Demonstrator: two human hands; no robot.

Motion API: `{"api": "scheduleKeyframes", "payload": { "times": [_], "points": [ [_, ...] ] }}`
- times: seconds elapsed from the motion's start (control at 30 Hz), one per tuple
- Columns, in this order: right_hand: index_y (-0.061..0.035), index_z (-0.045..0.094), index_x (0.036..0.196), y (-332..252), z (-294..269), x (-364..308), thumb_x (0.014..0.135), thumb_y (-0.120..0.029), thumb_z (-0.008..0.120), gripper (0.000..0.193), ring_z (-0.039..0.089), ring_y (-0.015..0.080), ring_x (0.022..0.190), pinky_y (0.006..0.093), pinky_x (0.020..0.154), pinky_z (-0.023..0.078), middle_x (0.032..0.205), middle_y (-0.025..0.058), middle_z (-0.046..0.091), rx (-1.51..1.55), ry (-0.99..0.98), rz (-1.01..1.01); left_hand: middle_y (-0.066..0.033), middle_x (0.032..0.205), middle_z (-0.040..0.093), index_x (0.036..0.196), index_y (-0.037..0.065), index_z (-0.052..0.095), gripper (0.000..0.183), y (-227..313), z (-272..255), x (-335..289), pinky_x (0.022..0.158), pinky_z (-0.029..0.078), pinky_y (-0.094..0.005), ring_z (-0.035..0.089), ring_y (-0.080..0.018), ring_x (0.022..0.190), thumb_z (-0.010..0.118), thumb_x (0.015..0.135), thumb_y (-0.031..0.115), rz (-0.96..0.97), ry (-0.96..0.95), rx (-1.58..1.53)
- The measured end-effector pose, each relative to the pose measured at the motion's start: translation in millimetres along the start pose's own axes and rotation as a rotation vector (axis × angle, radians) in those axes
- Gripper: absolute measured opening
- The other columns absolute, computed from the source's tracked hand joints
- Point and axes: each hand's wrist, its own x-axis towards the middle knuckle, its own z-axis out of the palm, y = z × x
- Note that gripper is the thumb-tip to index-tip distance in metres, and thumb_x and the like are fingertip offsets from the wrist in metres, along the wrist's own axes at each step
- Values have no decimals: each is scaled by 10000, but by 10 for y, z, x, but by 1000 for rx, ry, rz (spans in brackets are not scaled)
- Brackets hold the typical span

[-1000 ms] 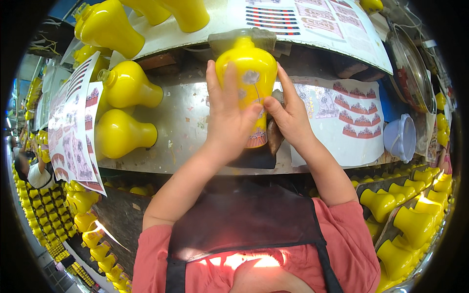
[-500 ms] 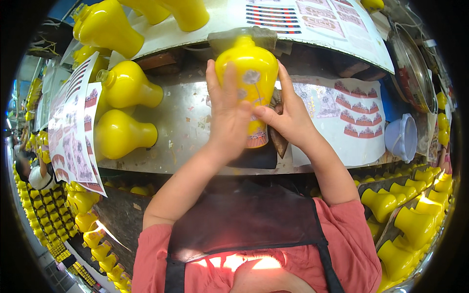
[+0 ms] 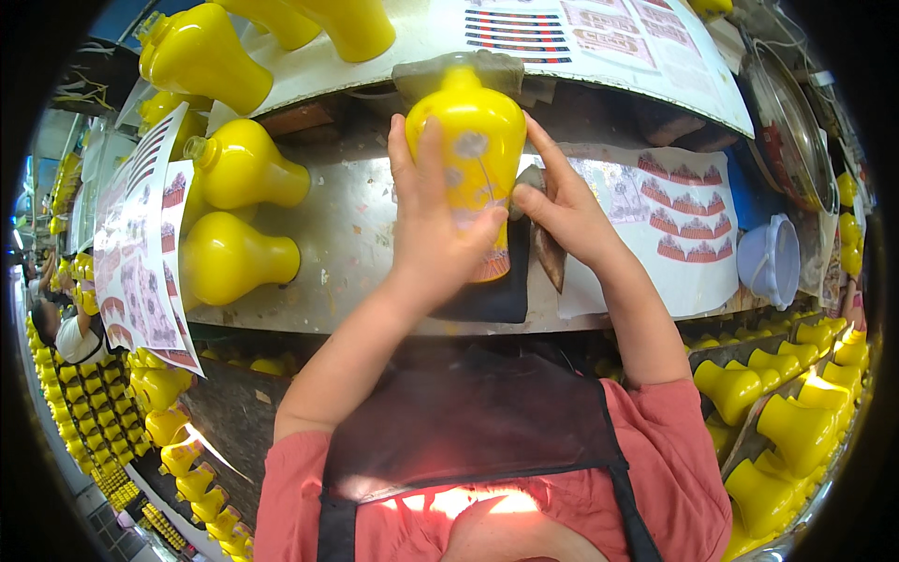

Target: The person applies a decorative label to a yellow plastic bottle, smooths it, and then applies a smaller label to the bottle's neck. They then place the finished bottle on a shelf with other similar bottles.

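A glossy yellow vase (image 3: 489,126) with a grey flower decal and a red-patterned band at its base lies between my hands, neck pointing away. My left hand (image 3: 427,225) wraps its left side, fingers upright along it and thumb laid across the lower front. Along the right side, my right hand (image 3: 568,211) rests its fingertips near the vase's shoulder, its thumb bent in toward the lower side. Beyond the neck is a worn grey block (image 3: 412,82). A dark cloth (image 3: 496,307) lies under the base, and a brown pointed piece (image 3: 548,258) lies beside it.
Two yellow vases (image 3: 245,258) lie on the metal worktop's left, behind a hanging decal sheet (image 3: 140,258). More decal sheets (image 3: 688,272) lie on the right, near a pale blue bucket (image 3: 768,262). A white raised shelf (image 3: 431,37) crosses the far side. Racked vases (image 3: 796,436) stand lower right.
My left thumb has slid right and down across the vase's front. My right thumb has drawn back from the front to the right edge. The vase has shifted slightly left in view.
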Motion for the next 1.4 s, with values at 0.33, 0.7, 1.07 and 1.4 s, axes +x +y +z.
{"api": "scheduleKeyframes", "payload": {
  "times": [0.33,0.7,1.07,1.4],
  "points": [
    [-99,451,1518,-246,42,95,921,-372,663,690,701,333,793,370,761,536,941,228,712,-385,148,-130,-323,1640,-19,1630,92,37,1145,13,-18,-18,1204,282,-514,128,-508,1522,808,791,205,11,-10,61],
    [-51,685,1150,-725,142,-2,829,-5,765,334,682,218,842,320,739,554,961,96,693,-739,158,-630,-338,1645,18,1610,-1,-15,1159,-8,-12,-20,1249,151,-513,78,-499,1537,803,820,222,13,2,69],
    [-119,725,1071,-704,36,37,796,-104,781,281,632,252,640,345,556,514,819,83,662,-992,344,-750,-296,1567,247,1592,-14,113,946,45,-122,-8,1211,233,-502,283,-469,1443,677,901,302,-175,83,-25],
    [-98,745,1012,-171,169,-423,739,-25,777,284,720,246,812,350,696,590,896,85,695,-700,21,-923,-169,1541,378,1614,76,-123,828,145,-79,172,1121,419,-414,462,-283,1377,437,1097,401,-455,-24,-962]
  ]
}}
